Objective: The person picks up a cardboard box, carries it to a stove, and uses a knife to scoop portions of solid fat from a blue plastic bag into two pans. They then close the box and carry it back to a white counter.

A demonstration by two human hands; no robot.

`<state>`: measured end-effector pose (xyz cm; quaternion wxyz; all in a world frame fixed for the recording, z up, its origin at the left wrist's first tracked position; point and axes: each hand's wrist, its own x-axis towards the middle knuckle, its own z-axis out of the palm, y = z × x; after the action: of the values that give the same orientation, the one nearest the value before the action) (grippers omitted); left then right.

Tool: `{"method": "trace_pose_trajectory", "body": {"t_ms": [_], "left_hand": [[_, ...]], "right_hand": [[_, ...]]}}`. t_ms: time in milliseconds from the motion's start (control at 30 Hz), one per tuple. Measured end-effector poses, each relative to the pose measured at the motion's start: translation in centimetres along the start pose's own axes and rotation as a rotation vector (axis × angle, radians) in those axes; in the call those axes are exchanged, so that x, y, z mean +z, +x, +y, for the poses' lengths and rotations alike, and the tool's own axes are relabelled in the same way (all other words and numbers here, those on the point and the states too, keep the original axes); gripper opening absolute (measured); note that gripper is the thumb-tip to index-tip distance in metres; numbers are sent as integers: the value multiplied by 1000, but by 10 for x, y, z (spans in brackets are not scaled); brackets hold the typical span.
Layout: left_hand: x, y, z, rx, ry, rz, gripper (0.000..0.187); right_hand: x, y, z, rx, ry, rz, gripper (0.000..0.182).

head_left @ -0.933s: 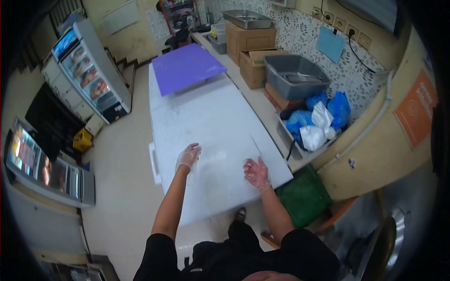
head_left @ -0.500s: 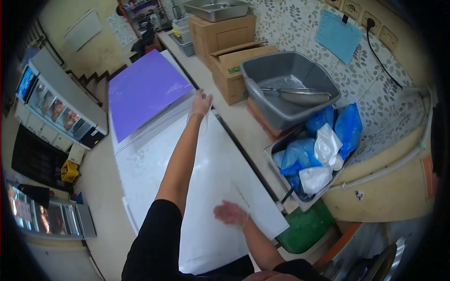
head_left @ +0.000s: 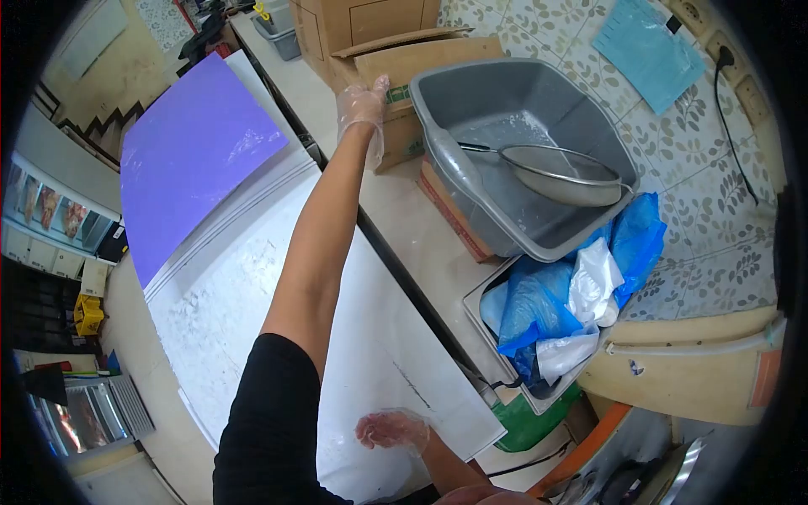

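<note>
My left hand, in a clear plastic glove, is stretched forward at the front side of an open cardboard box. Its fingers look apart, and nothing shows in them; whether it touches the box is unclear. My right hand, also in a clear glove, hovers low over the near part of a white freezer lid. Its fingers are loosely bent and apart, with nothing held. A purple sheet lies on the far part of the white top.
Right of the box, a grey basin holds a metal strainer. Below it, a metal tray contains blue and white bags. A green object sits lower. Glass-front fridges stand at the left.
My left hand has moved from near the purple sheet's edge to the cardboard box. My right hand is lower and further left in view. The view has shifted toward the box and basin.
</note>
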<state>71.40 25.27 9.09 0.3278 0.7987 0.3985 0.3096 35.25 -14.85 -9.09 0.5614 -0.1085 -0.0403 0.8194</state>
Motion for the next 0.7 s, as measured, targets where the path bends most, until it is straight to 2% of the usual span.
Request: {"method": "trace_pose_trajectory", "body": {"t_ms": [100,200,300,367,400,433,467,500,533,567,600,633,667,700], "left_hand": [[-7,4,2,-5,-17,-45,61],[-21,-6,-2,-12,-50,-44,58],[-29,-20,-19,73,74,-7,57],[-36,-32,-41,122,-30,-21,51],[-38,-35,-51,150,-81,-32,48],[-45,-39,-55,71,-242,-137,44],[-52,-40,-60,-13,-402,-240,40],[-60,-41,-67,-107,-559,-341,36],[-66,-39,-72,-21,-679,-325,23],[-68,-27,-86,108,-660,-189,23],[-66,-10,-104,234,-634,-61,26],[-64,4,-121,362,-607,63,31],[-60,15,-135,138,-634,81,60],[-63,23,-131,213,-455,89,66]], "right_hand": [[25,-6,-16,-2,-102,100,47],[17,-6,-4,-35,-84,139,46],[15,-8,-5,16,-97,148,45],[42,-10,-4,-342,-267,107,41],[41,-8,-8,-334,-288,120,39],[41,-6,-11,-324,-309,133,37],[28,-10,-21,-117,-270,179,34],[20,-6,-29,-2,-334,270,33],[15,-1,-39,120,-388,353,31],[16,8,-58,148,-553,479,30],[-2,19,-67,-176,-500,515,31],[-12,31,-97,-424,-718,702,31],[-14,45,-140,-791,-1076,881,37],[-16,61,-182,-1070,-1142,1064,43]]}}
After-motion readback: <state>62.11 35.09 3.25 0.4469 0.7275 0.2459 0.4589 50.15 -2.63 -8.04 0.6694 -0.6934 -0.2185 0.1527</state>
